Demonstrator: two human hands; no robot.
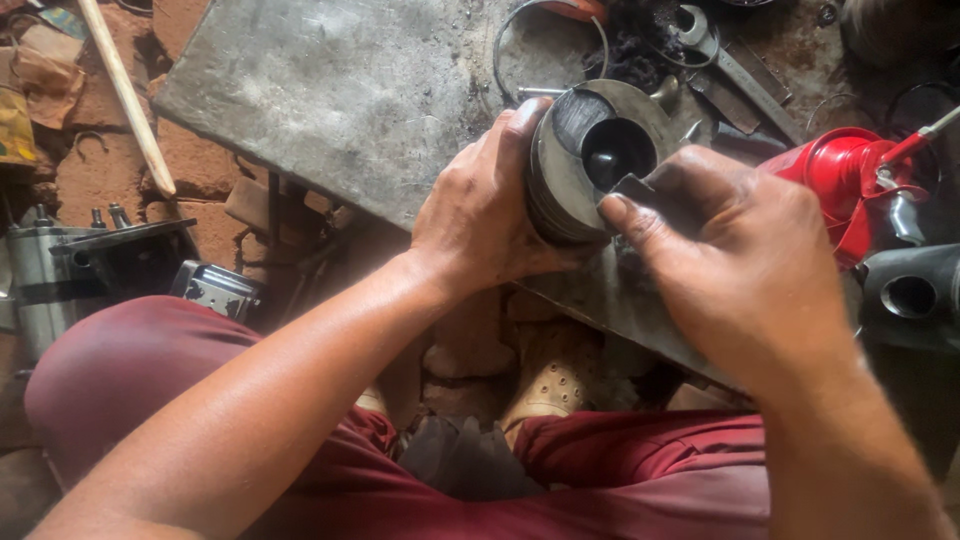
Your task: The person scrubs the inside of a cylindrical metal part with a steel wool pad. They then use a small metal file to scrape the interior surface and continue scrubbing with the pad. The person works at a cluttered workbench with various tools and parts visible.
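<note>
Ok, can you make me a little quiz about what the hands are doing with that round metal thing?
1. True or false: the left hand grips the round metal piston.
2. Which colour is the oil can at the right? A green, B red, C yellow.
3. What does the piston rest over?

Key
1. True.
2. B.
3. A grey metal plate; the right hand presses a small dark piece against the piston's open end.
</note>
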